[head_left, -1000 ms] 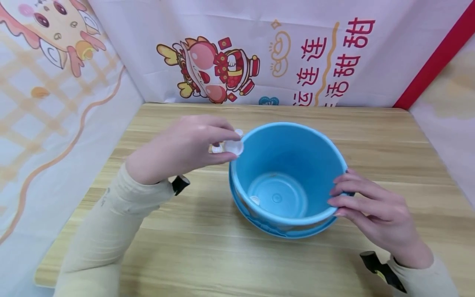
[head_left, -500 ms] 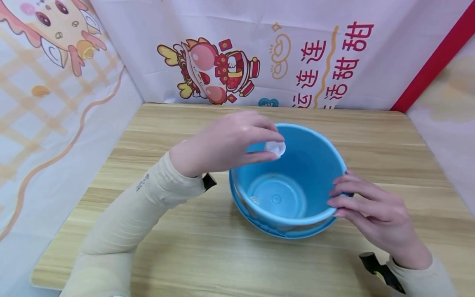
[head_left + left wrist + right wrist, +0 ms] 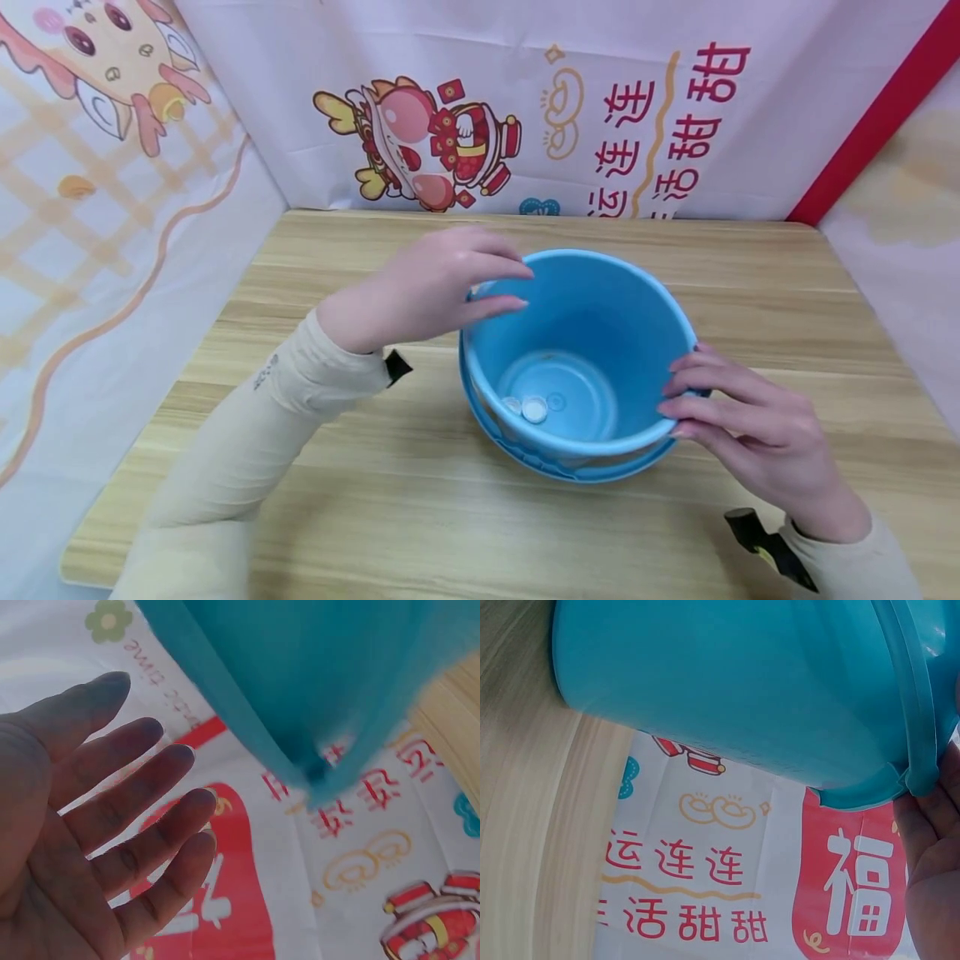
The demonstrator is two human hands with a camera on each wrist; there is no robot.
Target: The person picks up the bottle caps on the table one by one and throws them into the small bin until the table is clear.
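Observation:
A blue bucket [image 3: 611, 312] stands on the wooden table. My right hand [image 3: 761, 433] grips its right rim, fingertips over the edge; the right wrist view shows that hand [image 3: 939, 851] at the rim beside the bucket's handle [image 3: 911, 697]. Above the left rim hovers my left hand [image 3: 438, 287], thumb and fingers parted. Seen from the left wrist, the same hand [image 3: 82, 817] has relaxed, spread fingers and a bare palm. On the bucket's floor, toward the near left, lie two small white round pieces [image 3: 535, 409], like plastic cups or caps. The rim partly hides one.
The wooden table [image 3: 360, 500] reaches around the bucket on all sides. A printed white cloth [image 3: 450, 42] with cartoon figures and red characters hangs at the back, and another cloth [image 3: 150, 275] at the left.
My left hand moved right over the bucket with a small white cup-like piece, released it, and drew back slightly left. A second white piece now lies inside. My right hand stayed on the rim.

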